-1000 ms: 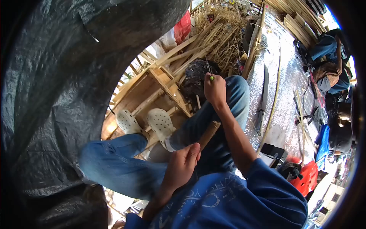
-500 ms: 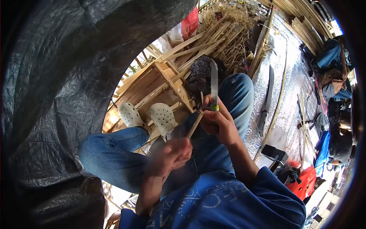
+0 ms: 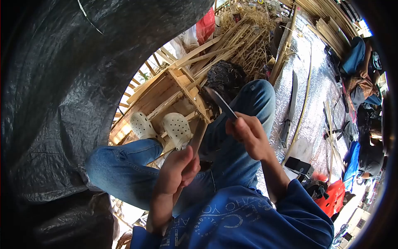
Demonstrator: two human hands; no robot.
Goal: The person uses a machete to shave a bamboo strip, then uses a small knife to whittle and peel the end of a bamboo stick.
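My right hand (image 3: 248, 133) is closed round the handle of a knife (image 3: 222, 102), its blade pointing up and to the left, over my bent knee. The blade is apart from the wooden strip (image 3: 198, 137), which my left hand (image 3: 179, 171) grips near its lower part. The strip slants up and to the right, with its upper end free. Both hands are above my lap, and the knife's handle is mostly hidden by my fingers.
A wooden frame (image 3: 166, 97) stands by my feet in light clogs (image 3: 176, 125). Wood strips and shavings (image 3: 253, 43) pile behind it. At right, a long sheathed blade (image 3: 291, 108) lies on a silvery sheet (image 3: 319, 79); another person (image 3: 365, 70) sits beyond. A dark tarp (image 3: 62, 103) hangs left.
The knife has swung from upright to leaning left, and its blade has come away from the strip. My right hand has shifted slightly right and down. The strip has turned in my left hand.
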